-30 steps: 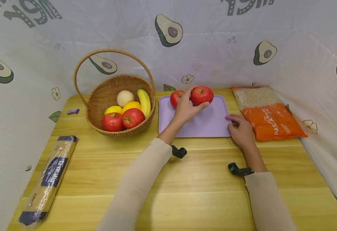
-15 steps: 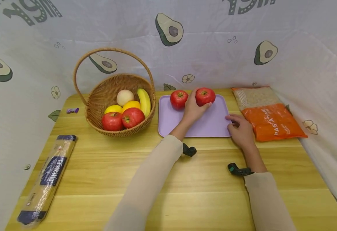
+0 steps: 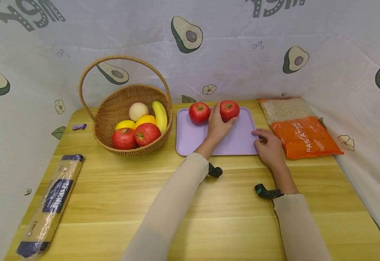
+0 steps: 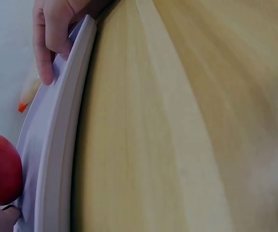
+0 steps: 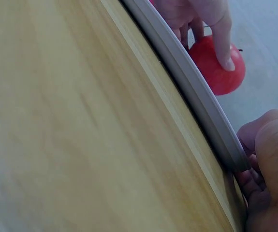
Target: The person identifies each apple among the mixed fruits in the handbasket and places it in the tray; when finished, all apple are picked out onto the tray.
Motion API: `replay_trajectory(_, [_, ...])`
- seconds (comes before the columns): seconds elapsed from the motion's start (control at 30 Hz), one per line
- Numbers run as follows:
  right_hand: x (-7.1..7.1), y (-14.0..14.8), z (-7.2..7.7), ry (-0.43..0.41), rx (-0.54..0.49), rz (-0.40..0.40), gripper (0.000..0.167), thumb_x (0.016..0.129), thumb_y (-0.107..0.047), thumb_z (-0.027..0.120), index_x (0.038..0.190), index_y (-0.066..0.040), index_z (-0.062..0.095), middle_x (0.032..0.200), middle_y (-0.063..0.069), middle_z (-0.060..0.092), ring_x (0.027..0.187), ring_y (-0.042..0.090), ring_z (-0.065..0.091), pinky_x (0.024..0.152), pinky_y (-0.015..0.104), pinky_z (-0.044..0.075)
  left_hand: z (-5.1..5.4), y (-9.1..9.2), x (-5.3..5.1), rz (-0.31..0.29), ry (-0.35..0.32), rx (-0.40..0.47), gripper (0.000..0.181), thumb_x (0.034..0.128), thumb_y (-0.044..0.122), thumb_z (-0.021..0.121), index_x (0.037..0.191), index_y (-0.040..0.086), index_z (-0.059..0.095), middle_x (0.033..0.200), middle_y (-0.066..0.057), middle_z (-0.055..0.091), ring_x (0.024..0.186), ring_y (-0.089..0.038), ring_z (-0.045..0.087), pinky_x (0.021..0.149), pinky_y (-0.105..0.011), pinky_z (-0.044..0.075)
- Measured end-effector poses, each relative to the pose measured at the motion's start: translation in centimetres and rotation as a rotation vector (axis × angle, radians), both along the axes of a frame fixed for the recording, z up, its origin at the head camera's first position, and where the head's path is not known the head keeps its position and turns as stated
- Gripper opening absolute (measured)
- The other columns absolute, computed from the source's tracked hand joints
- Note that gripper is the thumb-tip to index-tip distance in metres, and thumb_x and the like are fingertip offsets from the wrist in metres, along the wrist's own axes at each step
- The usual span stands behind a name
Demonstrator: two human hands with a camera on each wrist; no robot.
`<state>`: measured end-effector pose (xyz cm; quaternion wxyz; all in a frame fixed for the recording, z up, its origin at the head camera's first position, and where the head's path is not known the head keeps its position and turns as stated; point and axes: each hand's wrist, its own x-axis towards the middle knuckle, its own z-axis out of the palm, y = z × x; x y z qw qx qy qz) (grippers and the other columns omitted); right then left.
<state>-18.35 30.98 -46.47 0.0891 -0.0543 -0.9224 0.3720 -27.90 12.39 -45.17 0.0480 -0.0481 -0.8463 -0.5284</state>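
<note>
Over the lilac tray (image 3: 193,139), my left hand (image 3: 217,125) holds a red apple (image 3: 230,110), thumb on its near side and fingers on its left. A second red apple (image 3: 199,113) sits on the tray just left of that hand. At the tray's right edge, my right hand (image 3: 269,146) grips the rim near the front corner. The right wrist view shows the thumb (image 5: 255,133) by the tray's corner, other fingers lower down. In the left wrist view the held apple (image 4: 2,169) appears low against the tray; whether it touches the bottom is unclear.
Left of the tray stands a wicker basket (image 3: 103,105) with apples, a banana (image 3: 160,117), yellow fruits and a pale round fruit. An orange pasta bag (image 3: 304,136) lies close by my right hand. A long pasta pack (image 3: 53,203) and a small purple wrapper (image 3: 79,127) lie at left.
My left hand has moved right and lowered the held apple toward the tray, uncovering the second apple. The right hand stays at the tray's edge. The head view has shifted slightly.
</note>
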Motion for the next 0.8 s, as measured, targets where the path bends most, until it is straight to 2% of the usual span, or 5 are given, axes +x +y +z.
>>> replay_trajectory(0.17, [-0.1,0.0,-0.1,-0.008,0.004,0.001,0.04,0.097,-0.01,0.053,0.132,-0.005,0.069,0.146,0.014,0.058,0.11,0.03,0.061,0.09,0.025,0.044,0.6,-0.9,0.2,-0.073,-0.009,-0.077,0.094,0.0865,0.028,0.083,0.162,0.014,0.029,0.164,-0.005,0.04,0.15,-0.026,0.04,0.123,-0.042,0.036])
replay_trajectory(0.4, [-0.1,0.1,-0.2,-0.013,0.013,-0.002,0.04,0.097,-0.01,0.053,0.132,-0.005,0.069,0.147,0.014,0.058,0.111,0.031,0.061,0.092,0.03,0.045,1.6,-2.2,1.0,-0.16,-0.041,-0.084,0.098,0.0852,0.029,0.084,0.163,0.017,0.026,0.165,-0.001,0.038,0.152,-0.023,0.038,0.123,-0.043,0.037])
replay_trajectory(0.6, [-0.1,0.1,-0.3,-0.008,0.017,0.002,0.039,0.097,-0.01,0.053,0.132,-0.004,0.069,0.146,0.015,0.058,0.11,0.031,0.062,0.089,0.025,0.044,3.4,-4.3,2.5,-0.285,-0.026,-0.103,0.098,0.087,0.036,0.083,0.164,0.015,0.025,0.164,-0.005,0.041,0.147,-0.027,0.046,0.119,-0.044,0.041])
replay_trajectory(0.73, [0.0,0.2,-0.2,-0.012,0.017,0.006,0.039,0.098,-0.011,0.053,0.133,-0.005,0.069,0.147,0.015,0.057,0.111,0.031,0.061,0.09,0.025,0.044,4.8,-6.4,3.7,-0.35,-0.025,-0.065,0.1,0.0857,0.046,0.082,0.164,0.019,0.026,0.163,-0.008,0.041,0.143,-0.03,0.051,0.113,-0.044,0.048])
replay_trajectory(0.8, [0.0,0.2,-0.1,-0.016,0.016,0.009,0.039,0.098,-0.011,0.053,0.133,-0.005,0.068,0.147,0.015,0.057,0.112,0.032,0.06,0.09,0.025,0.044,5.3,-7.6,4.3,-0.361,-0.03,-0.042,0.101,0.0841,0.051,0.083,0.163,0.023,0.026,0.163,-0.006,0.04,0.144,-0.027,0.05,0.113,-0.044,0.048])
